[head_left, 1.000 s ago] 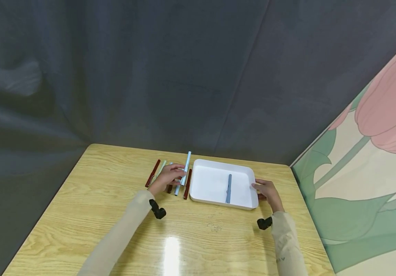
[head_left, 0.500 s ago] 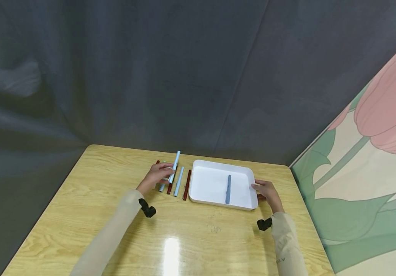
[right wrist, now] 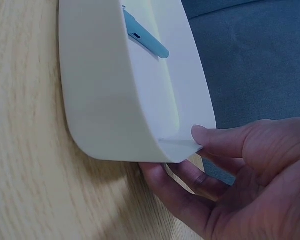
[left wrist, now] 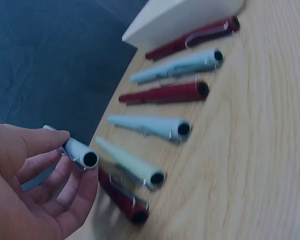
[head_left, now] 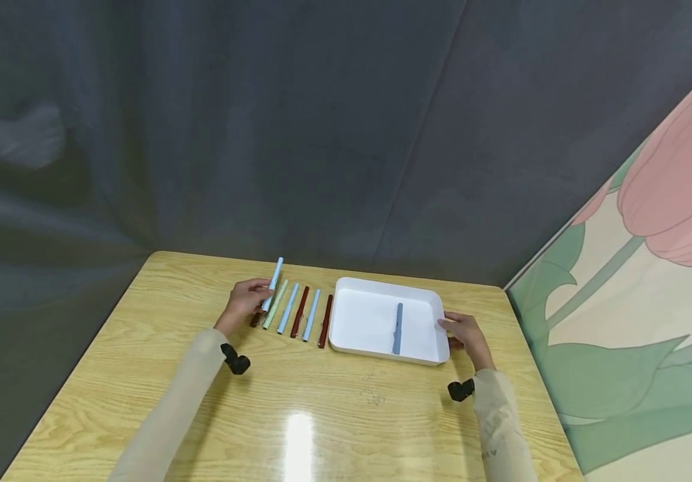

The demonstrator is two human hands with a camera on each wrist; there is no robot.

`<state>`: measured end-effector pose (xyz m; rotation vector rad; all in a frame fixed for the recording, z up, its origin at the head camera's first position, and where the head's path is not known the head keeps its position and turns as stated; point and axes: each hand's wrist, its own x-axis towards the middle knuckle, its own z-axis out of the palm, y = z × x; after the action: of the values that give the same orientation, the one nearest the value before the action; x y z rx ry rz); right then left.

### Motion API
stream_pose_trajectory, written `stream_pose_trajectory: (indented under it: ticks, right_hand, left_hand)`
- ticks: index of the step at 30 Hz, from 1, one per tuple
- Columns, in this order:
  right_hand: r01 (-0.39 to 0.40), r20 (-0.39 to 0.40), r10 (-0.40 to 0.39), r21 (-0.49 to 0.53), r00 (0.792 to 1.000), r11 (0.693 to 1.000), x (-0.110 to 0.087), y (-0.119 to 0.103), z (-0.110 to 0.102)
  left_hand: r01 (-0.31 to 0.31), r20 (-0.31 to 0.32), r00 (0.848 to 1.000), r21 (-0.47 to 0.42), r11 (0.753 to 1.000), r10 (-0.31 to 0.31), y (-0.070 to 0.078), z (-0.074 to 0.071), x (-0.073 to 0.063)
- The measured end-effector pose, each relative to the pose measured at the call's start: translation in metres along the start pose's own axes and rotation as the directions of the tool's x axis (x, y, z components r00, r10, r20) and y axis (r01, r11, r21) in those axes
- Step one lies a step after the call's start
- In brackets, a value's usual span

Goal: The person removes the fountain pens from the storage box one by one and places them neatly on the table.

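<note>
My left hand (head_left: 245, 301) pinches a light blue pen (left wrist: 80, 153) between thumb and fingers, raised over the left end of a row of pens. Below it lies a dark red pen (left wrist: 121, 196), partly hidden by the hand in the head view. Beside that is a pale green pen (head_left: 275, 304), followed rightward by more light blue and dark red pens. My right hand (head_left: 466, 335) grips the right short wall of a white tray (head_left: 363, 351), thumb over the rim and fingers outside. Inside the tray lies one grey-blue pen (head_left: 397, 328).
The row's rightmost dark red pen (head_left: 325, 321) lies close along the tray's left side. The wooden table (head_left: 346, 415) ends at a dark curtain (head_left: 298, 167) behind. A flower-patterned panel (head_left: 641, 321) stands along the right edge.
My left hand has carried the light blue pen leftward, from near the tray to the row's left end, uncovering the pens there. My right hand keeps its grip on the tray.
</note>
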<state>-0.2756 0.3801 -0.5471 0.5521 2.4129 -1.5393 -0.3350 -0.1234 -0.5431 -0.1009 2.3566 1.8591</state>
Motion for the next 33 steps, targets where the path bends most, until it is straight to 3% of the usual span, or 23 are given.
stream_pose_trajectory:
  ticks: [6, 11, 15, 19, 33]
  right_hand:
    - [0.012, 0.015, -0.012, 0.002, 1.000, 1.000, 0.000, 0.000, 0.000]
    - [0.010, 0.013, -0.010, -0.002, 1.000, 1.000, 0.000, -0.001, 0.001]
    - [0.007, 0.007, -0.007, -0.007, 1.000, 1.000, -0.001, -0.001, 0.001]
    - [0.014, 0.007, -0.013, -0.015, 1.000, 1.000, -0.001, -0.001, 0.000]
    - [0.018, 0.008, -0.018, 0.004, 1.000, 1.000, -0.002, 0.000, -0.002]
  left_hand:
    - [-0.015, -0.072, 0.997, 0.143, 0.990, 0.025, -0.009, -0.013, -0.001]
    - [-0.007, -0.104, 0.994, 0.297, 0.955, 0.039, -0.015, -0.021, -0.003]
    - [0.029, -0.100, 0.995, 0.370, 0.928, 0.009, -0.022, -0.024, -0.006]
    - [0.044, -0.090, 0.996, 0.402, 0.915, -0.008, -0.027, -0.025, -0.008]
    - [0.072, -0.090, 0.995, 0.412, 0.909, -0.039, -0.026, -0.021, -0.011]
